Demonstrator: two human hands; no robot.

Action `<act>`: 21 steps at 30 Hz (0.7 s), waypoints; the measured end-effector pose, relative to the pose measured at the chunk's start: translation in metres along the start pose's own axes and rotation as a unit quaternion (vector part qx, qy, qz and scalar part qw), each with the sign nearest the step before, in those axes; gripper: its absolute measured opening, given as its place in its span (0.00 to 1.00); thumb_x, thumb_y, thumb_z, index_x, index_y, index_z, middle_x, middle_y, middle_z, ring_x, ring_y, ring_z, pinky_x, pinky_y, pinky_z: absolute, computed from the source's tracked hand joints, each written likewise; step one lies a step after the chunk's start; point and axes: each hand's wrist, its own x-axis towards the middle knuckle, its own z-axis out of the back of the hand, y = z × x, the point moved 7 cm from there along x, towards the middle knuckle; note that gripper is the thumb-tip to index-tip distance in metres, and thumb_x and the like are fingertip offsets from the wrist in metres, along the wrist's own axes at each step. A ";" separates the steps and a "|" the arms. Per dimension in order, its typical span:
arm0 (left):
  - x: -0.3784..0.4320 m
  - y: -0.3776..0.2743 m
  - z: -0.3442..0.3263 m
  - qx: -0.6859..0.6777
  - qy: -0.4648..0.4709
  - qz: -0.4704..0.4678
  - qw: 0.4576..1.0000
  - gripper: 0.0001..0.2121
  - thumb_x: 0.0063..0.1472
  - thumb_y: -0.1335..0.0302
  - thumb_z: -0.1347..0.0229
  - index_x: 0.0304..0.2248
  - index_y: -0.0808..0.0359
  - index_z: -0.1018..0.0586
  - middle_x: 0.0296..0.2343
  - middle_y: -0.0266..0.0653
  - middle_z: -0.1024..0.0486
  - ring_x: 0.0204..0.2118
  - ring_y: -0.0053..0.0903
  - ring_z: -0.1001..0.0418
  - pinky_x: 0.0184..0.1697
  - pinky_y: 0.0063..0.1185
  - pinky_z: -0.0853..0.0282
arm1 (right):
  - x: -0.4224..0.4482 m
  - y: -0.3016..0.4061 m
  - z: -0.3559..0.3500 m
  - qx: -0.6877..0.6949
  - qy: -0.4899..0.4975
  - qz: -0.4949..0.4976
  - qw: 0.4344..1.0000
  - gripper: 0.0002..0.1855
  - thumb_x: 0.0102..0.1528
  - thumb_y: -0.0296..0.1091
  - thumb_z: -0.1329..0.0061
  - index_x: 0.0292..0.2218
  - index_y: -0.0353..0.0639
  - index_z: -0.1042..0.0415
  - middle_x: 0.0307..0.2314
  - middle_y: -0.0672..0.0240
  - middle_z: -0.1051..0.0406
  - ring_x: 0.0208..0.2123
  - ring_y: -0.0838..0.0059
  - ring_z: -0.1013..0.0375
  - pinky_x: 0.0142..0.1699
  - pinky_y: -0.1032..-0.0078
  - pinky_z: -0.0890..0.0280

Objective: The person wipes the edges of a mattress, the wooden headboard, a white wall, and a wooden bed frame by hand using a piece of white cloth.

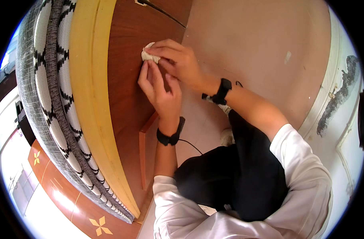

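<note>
A crumpled off-white wad [151, 56], of cloth or tissue, is against the reddish-brown wood panel [125, 74] of a bed's side. My right hand [179, 59] grips it from above and the right, fingers pressed on its top. From below, my left hand [161, 86] reaches up with its fingertips pinching the wad's lower edge. Both hands meet at this one wad. Whether the wad touches the panel is hard to tell. Each wrist wears a black strap, and a thin dark cable runs from near the left one.
A yellow wooden rail [92, 98] and a grey mattress [47, 89] with patterned piping run along the left. An orange-brown board edge [143, 161] juts out below my left hand. Pinkish floor [247, 38] extends right to a white wall [334, 131] with a dark patch. My bent knees are close by.
</note>
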 end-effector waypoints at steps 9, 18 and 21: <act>-0.023 0.037 -0.051 -0.026 0.103 0.036 0.994 0.21 0.51 0.84 0.53 0.47 0.75 0.35 0.46 0.52 0.42 0.48 0.41 0.40 0.50 0.28 0.40 | -0.036 -0.056 0.002 -0.055 0.003 -0.051 0.997 0.15 0.43 0.20 0.51 0.36 0.43 0.28 0.34 0.65 0.30 0.29 0.64 0.28 0.30 0.75 0.32; -0.056 0.029 -0.001 -0.004 0.069 0.093 0.993 0.23 0.54 0.82 0.55 0.51 0.74 0.40 0.50 0.53 0.46 0.50 0.41 0.43 0.51 0.30 0.43 | -0.058 -0.009 -0.026 0.083 0.145 -0.092 0.982 0.22 0.44 0.17 0.54 0.43 0.43 0.33 0.38 0.63 0.37 0.37 0.62 0.32 0.39 0.73 0.33; -0.037 0.013 -0.007 -0.021 0.028 0.047 0.998 0.23 0.54 0.82 0.57 0.51 0.74 0.40 0.50 0.53 0.46 0.50 0.41 0.43 0.51 0.30 0.45 | -0.035 0.000 -0.008 0.101 0.076 -0.067 0.990 0.22 0.45 0.16 0.55 0.43 0.43 0.33 0.39 0.62 0.37 0.37 0.62 0.32 0.39 0.74 0.33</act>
